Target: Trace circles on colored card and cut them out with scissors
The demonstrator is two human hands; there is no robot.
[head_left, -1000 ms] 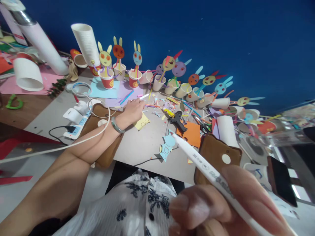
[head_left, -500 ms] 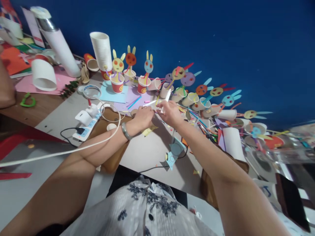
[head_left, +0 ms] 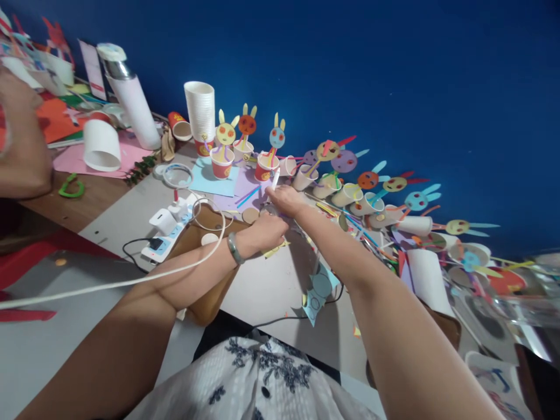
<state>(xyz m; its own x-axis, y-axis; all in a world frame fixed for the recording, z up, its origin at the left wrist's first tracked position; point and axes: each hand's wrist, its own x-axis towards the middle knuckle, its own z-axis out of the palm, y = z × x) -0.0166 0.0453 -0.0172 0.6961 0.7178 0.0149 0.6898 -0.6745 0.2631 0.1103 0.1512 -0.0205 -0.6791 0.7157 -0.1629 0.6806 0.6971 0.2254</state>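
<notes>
White marker (head_left: 275, 178) with right hand (head_left: 286, 200): the marker is held at the near right edge of the purple sheet (head_left: 243, 182), with its white end pointed up and away from the body. The right grip is narrow, closed around the marker; the forearm is extended diagonally from the lower right. The left hand (head_left: 272, 231) is placed nearer the body than the purple sheet, fingers curled; whether anything is held in the left grip cannot be told. A bangle (head_left: 235, 249) is worn on the left wrist.

On the purple sheet, a red paper cup (head_left: 266, 168) is occupied by a blue rabbit-eared figure (head_left: 277, 138). To its left, a second red cup (head_left: 221, 167), containing a yellow rabbit-eared figure (head_left: 226, 133), is stood on a light-blue sheet (head_left: 201, 178). Behind the light-blue sheet, a cup stack (head_left: 200, 111) is seen. Right of the purple sheet, a row of cups is arranged, several bearing rabbit-eared figures and some laid on their sides.

The grey table (head_left: 258, 291) is extended nearer the body, where a blue cutout (head_left: 321, 287) is placed. Left of the purple sheet are seen a power strip (head_left: 161, 249), a flask (head_left: 133, 105) and another person's arm (head_left: 21, 146). The scene is backed by a blue wall (head_left: 332, 64).
</notes>
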